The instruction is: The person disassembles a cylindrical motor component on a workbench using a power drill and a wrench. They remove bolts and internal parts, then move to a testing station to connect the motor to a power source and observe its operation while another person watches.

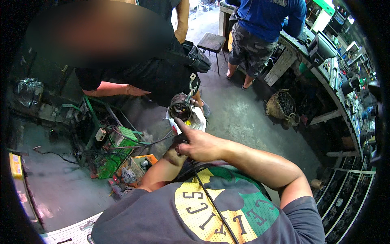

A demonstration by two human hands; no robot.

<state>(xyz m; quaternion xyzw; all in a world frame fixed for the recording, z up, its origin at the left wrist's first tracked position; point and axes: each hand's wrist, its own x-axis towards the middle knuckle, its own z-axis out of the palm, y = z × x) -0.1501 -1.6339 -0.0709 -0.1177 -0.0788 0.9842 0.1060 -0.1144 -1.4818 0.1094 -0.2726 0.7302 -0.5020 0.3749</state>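
Note:
A dark, hollow cylindrical metal part with a bent metal bracket rising from its far side is held up in front of me. White wrapping with yellow and red patches lies around its lower side; cloth or plastic, I cannot tell. My left hand supports the part from below, mostly hidden by the wrapping and my other hand. Empty, my right hand stretches its index finger toward the near rim of the part, the other fingers curled. Whether the fingertip touches the rim is unclear.
A person in dark clothes stands close ahead, with a black bag. Another in blue stands at the workbench. A stool, wicker basket, green metal frame with cables and an orange box stand around.

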